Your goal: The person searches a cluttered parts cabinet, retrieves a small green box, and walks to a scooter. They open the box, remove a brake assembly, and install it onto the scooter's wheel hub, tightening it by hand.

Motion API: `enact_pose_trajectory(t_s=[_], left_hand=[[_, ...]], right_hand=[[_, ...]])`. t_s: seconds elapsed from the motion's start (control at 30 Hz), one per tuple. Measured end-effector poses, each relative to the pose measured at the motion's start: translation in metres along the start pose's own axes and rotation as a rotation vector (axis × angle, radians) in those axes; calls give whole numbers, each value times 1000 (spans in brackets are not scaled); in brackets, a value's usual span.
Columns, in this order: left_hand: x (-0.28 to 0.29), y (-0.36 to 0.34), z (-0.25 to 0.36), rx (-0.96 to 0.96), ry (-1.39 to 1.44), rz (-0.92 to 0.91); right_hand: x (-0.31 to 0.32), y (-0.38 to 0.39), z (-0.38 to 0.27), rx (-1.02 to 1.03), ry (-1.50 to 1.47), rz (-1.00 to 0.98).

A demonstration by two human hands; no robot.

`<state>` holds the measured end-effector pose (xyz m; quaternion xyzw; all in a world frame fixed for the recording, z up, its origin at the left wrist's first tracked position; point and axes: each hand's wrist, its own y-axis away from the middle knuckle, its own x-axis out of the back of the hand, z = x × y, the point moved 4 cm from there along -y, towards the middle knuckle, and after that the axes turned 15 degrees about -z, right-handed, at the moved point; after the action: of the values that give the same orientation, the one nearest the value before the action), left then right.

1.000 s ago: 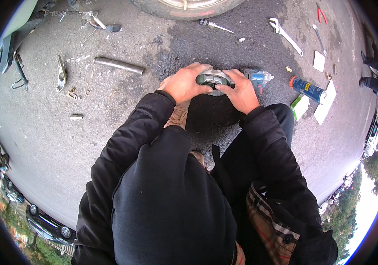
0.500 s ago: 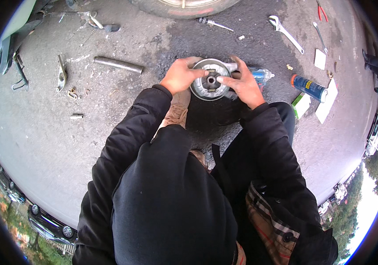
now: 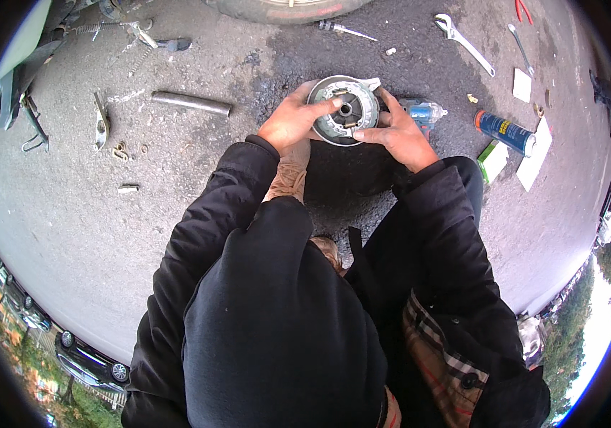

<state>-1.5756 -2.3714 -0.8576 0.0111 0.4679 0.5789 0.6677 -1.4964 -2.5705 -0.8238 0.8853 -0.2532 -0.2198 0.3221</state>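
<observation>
Both hands hold a round silver-grey brake plate [image 3: 332,128] out in front of me, above the ground. Its inner side faces me, with curved brake shoes [image 3: 369,107] around a dark central hub [image 3: 346,109]. A short metal lug sticks out at its upper right. My left hand [image 3: 292,120] grips the left rim, the thumb reaching in toward the hub. On the right edge is my right hand [image 3: 401,139], its thumb pressed on the lower right rim. The fingers behind the plate are partly hidden. Just beyond my right hand lies a blue power driver [image 3: 426,112].
A tyre [image 3: 291,11] stands at the far edge. To the right lie an adjustable wrench [image 3: 466,46], a blue spray can [image 3: 506,133], a green box [image 3: 492,161] and white card [image 3: 534,157]. Leftward are a metal tube [image 3: 191,103] and several small metal parts; a screwdriver [image 3: 347,31] lies ahead.
The plate has shifted slightly away from me and turned, showing more of the brake shoes. My thumbs, both near the hub before, have parted; the right one moved down to the rim.
</observation>
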Motion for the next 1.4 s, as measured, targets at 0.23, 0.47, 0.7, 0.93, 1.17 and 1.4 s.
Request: enact_pose_trajectory(t_s=[0.23,0.47,0.7,0.93,1.17,1.4], left_hand=[[-6,0,7,-93,-221,-44],[-14,2,12,-202,-348,-16],[-11,7,18,-218,-359,-35],[-9,7,18,-220,-333,-33],[-14,8,13,-238,-166,-87],[-13,8,11,-336,-268,-63]], right_hand=[[0,-6,5,125,-37,-44],[-5,-7,9,161,100,37],[-12,2,-8,195,69,10],[-3,-4,0,208,28,-21],[0,-1,-1,178,180,70],[-11,1,-2,312,153,139]])
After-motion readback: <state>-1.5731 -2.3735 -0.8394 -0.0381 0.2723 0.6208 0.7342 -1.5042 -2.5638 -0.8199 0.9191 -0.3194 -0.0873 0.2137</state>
